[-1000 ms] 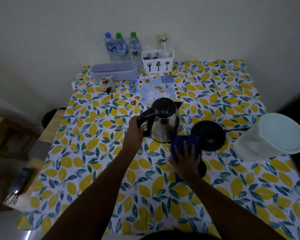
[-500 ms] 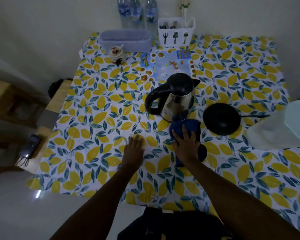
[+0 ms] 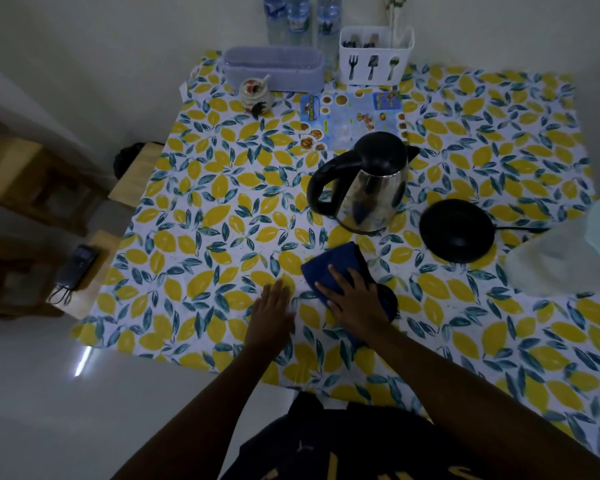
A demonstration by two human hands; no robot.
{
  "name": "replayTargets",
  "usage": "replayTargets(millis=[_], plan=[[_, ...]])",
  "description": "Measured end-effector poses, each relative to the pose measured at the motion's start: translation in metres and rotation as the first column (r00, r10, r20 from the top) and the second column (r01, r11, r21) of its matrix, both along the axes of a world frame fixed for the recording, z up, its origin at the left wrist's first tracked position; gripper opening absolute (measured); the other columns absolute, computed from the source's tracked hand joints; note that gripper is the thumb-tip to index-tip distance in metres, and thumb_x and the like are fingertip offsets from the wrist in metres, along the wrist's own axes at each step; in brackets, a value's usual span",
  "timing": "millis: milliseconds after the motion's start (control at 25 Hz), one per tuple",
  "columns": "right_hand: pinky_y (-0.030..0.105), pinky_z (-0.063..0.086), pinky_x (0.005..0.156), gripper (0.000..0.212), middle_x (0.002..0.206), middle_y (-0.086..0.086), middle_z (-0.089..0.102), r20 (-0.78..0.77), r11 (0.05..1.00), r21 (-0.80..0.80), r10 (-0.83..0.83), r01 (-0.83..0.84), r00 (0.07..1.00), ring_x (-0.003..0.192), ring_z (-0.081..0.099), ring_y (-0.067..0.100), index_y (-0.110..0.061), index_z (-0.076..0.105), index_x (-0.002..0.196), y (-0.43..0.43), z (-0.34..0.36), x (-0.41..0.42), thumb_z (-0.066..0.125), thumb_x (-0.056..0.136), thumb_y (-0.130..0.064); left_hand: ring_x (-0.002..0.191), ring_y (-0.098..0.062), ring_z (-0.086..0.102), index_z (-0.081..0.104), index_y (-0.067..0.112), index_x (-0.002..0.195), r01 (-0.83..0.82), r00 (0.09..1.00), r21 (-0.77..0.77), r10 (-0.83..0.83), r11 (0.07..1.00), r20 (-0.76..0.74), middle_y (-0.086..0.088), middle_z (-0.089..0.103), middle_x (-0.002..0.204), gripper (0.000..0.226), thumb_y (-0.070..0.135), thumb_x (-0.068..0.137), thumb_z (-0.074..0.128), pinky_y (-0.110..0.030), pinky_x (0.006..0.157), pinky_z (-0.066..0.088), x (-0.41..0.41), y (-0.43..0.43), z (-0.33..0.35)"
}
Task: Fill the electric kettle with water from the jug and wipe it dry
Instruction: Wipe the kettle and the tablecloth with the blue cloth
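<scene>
A steel electric kettle with a black lid and handle stands on the lemon-print table, lid closed. Its round black base lies to its right, cord running right. A translucent water jug with a pale lid sits at the right edge, partly cut off. My right hand presses flat on a dark blue cloth in front of the kettle. My left hand rests flat on the table beside it, holding nothing.
At the back stand three water bottles, a lilac oblong container, a white cutlery holder, a small jar and a printed menu sheet. Wooden stools and a dark device are at the left.
My left hand let go of the kettle handle and came down flat on the table. My right hand slid the cloth toward me, away from the kettle. The view tilted downward.
</scene>
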State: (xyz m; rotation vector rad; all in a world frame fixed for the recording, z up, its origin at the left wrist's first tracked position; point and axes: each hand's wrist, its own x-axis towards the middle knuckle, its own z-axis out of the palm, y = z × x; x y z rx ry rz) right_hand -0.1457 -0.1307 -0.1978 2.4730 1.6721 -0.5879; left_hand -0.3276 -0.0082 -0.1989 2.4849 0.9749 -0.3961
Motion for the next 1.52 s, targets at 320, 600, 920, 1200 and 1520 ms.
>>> replayTargets(millis=[320, 600, 920, 1200, 1520], plan=[[0.063, 0.022, 0.111, 0.051, 0.164, 0.001, 0.002, 0.017, 0.922, 0.0, -0.388, 0.388, 0.922, 0.149, 0.002, 0.035, -0.048, 0.014, 0.149, -0.006, 0.007, 0.041, 0.03, 0.101, -0.049, 0.15, -0.029, -0.01, 0.0, 0.02, 0.153, 0.06, 0.996, -0.063, -0.064, 0.996, -0.063, -0.002, -0.01, 0.164, 0.069, 0.037, 0.101, 0.041, -0.049, 0.12, 0.011, -0.01, 0.009, 0.003], [0.066, 0.03, 0.104, 0.055, 0.164, 0.006, 0.005, 0.01, 0.993, -0.021, -0.118, 0.119, 0.993, 0.147, 0.01, 0.042, -0.043, 0.013, 0.15, 0.006, 0.007, -0.044, 0.036, 0.101, -0.042, 0.151, -0.022, -0.009, -0.004, 0.015, 0.153, -0.035, 0.999, -0.059, 0.033, 0.998, -0.035, -0.003, -0.011, 0.163, 0.08, 0.046, 0.097, 0.044, -0.044, 0.121, 0.008, -0.017, 0.007, 0.005], [0.061, 0.026, 0.11, 0.053, 0.164, -0.001, -0.004, 0.071, 0.992, -0.083, -0.088, 0.094, 0.994, 0.15, -0.001, 0.029, -0.046, 0.004, 0.15, -0.032, 0.013, 0.019, 0.027, 0.102, -0.047, 0.15, -0.027, -0.011, -0.004, 0.014, 0.153, -0.018, 0.997, -0.045, 0.015, 0.999, -0.08, -0.006, -0.013, 0.163, 0.081, 0.05, 0.097, 0.042, -0.046, 0.122, 0.008, -0.029, 0.006, 0.007], [0.064, 0.024, 0.11, 0.053, 0.164, 0.002, -0.006, -0.018, 0.969, -0.086, -0.235, 0.233, 0.972, 0.148, -0.002, 0.039, -0.04, 0.01, 0.151, 0.008, 0.019, -0.001, 0.031, 0.103, -0.037, 0.15, -0.027, -0.011, -0.005, 0.014, 0.153, -0.027, 0.996, -0.035, 0.024, 0.999, -0.091, -0.005, -0.014, 0.163, 0.081, 0.049, 0.097, 0.042, -0.046, 0.121, 0.008, -0.028, 0.005, 0.006], [0.058, 0.029, 0.11, 0.054, 0.163, 0.001, 0.015, 0.028, 0.999, -0.01, 0.031, -0.03, 0.999, 0.15, 0.012, 0.031, -0.041, 0.018, 0.151, -0.065, 0.0, -0.024, 0.037, 0.1, -0.043, 0.15, -0.029, -0.01, 0.0, 0.015, 0.154, -0.016, 0.997, -0.014, 0.015, 1.0, -0.072, -0.006, -0.01, 0.164, 0.08, 0.048, 0.096, 0.044, -0.048, 0.121, 0.008, -0.019, -0.003, 0.008]])
